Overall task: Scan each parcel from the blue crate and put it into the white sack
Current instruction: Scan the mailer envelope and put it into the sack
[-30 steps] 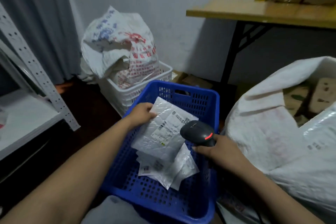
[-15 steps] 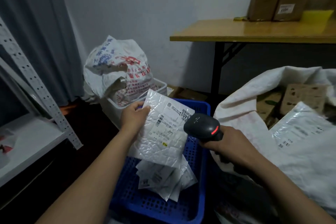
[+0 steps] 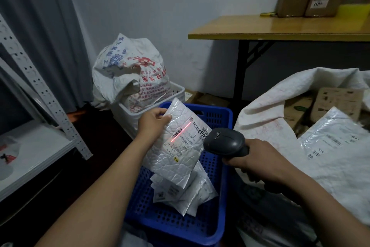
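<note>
Seemingly midway — the left hand (image 3: 153, 124) pinched a silver parcel (image 3: 176, 158) above the blue crate (image 3: 217, 216), the right hand (image 3: 258, 158) gripped the scanner (image 3: 226, 142), its red line (image 3: 181, 131) across the label (image 3: 192, 138) — while a few parcels (image 3: 180, 192) lay in the crate and a large mailer (image 3: 330, 146) sat in the white sack (image 3: 264, 118).

The room is dim under a cool, flat light from above. The far wall (image 3: 160, 16) is the brightest broad area. The table top (image 3: 290, 28) carries a soft sheen toward its right end and throws a wide shadow on the wall below and to its left. The floor (image 3: 96, 146) at the left sinks almost to black. A thin red line glows across the label of the parcel (image 3: 174, 156) (the one warm, bright spot), and the scanner (image 3: 226, 141) shows only a dull highlight. Wide-angle bending tilts the shelf upright (image 3: 46, 96) at the left. The near edges look soft and stretched.
</note>
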